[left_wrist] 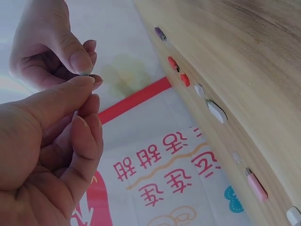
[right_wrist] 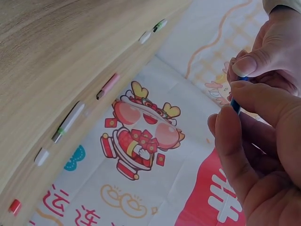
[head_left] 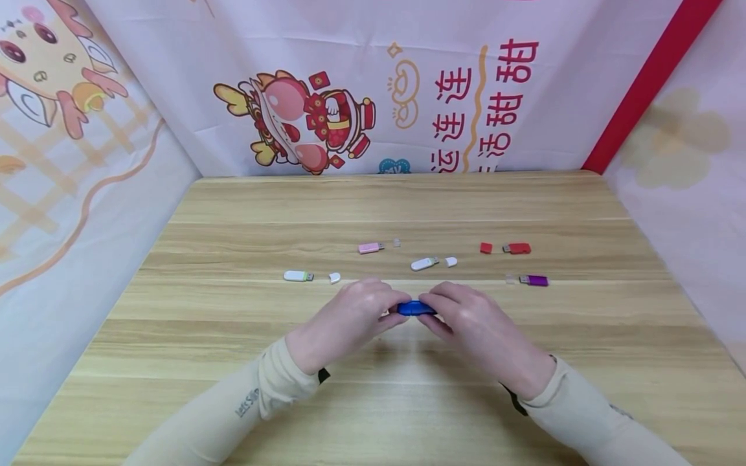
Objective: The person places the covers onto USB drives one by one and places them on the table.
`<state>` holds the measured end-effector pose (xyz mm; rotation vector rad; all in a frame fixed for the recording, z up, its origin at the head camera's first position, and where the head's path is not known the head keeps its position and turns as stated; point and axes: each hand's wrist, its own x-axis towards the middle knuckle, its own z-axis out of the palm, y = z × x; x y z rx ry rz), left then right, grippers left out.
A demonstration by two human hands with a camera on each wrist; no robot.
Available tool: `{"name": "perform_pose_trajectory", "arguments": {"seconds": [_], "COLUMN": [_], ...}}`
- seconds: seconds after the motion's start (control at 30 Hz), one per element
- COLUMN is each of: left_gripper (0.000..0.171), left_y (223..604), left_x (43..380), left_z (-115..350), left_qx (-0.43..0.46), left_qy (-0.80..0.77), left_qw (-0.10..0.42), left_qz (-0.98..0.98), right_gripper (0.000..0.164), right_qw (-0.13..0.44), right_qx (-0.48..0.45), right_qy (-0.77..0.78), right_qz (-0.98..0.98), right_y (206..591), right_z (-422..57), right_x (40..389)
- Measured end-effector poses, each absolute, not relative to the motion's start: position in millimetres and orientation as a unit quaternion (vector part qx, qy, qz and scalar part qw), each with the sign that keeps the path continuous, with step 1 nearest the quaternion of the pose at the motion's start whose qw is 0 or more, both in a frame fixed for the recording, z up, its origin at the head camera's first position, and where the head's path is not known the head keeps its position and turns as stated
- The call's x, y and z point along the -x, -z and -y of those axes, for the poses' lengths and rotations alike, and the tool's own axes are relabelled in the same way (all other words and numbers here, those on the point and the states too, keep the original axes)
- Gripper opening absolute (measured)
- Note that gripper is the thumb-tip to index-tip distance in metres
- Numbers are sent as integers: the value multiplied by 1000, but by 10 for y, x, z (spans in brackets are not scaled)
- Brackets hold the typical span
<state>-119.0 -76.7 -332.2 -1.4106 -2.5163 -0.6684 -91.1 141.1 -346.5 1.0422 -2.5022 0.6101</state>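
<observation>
Between both hands, above the near middle of the table, is a blue USB stick (head_left: 415,308) with a seam across its middle. My left hand (head_left: 361,309) pinches its left end between thumb and fingertips. The right end is pinched by my right hand (head_left: 469,323) in the same way. In the left wrist view, the fingers of both hands hide most of the stick; the right wrist view shows a blue sliver (right_wrist: 235,105) of it between the fingertips. Closest beyond the hands lies a white USB stick (head_left: 424,263) with its white cap (head_left: 451,261) off to the right.
Other uncapped sticks lie on the wooden table (head_left: 233,362): pink (head_left: 370,248) with a clear cap (head_left: 397,243), red (head_left: 519,248) with a red cap (head_left: 486,248), purple (head_left: 537,281) with a clear cap (head_left: 509,279), and white (head_left: 296,276) with its cap (head_left: 334,277). A printed cloth (head_left: 361,39) hangs behind.
</observation>
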Motion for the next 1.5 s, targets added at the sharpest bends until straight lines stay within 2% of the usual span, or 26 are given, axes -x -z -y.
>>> {"name": "perform_pose_trajectory", "arguments": {"seconds": [0.63,1.23,1.5], "left_gripper": [22,21,21], "left_y": [3385,3385,3378], "left_x": [1191,1199,1221], "left_z": [780,770,773], "left_qx": [493,487,488], "left_qy": [221,225,239], "left_qw": [139,130,135], "left_qz": [830,834,828], "right_gripper": [25,22,24], "right_qw": [212,214,231], "right_qx": [-407,-409,-413], "right_qy": [-221,-201,-187], "right_qz": [861,864,860], "right_y": [3480,3473,3452], "right_z": [-1402,-1376,-1370], "right_x": [912,907,901]}}
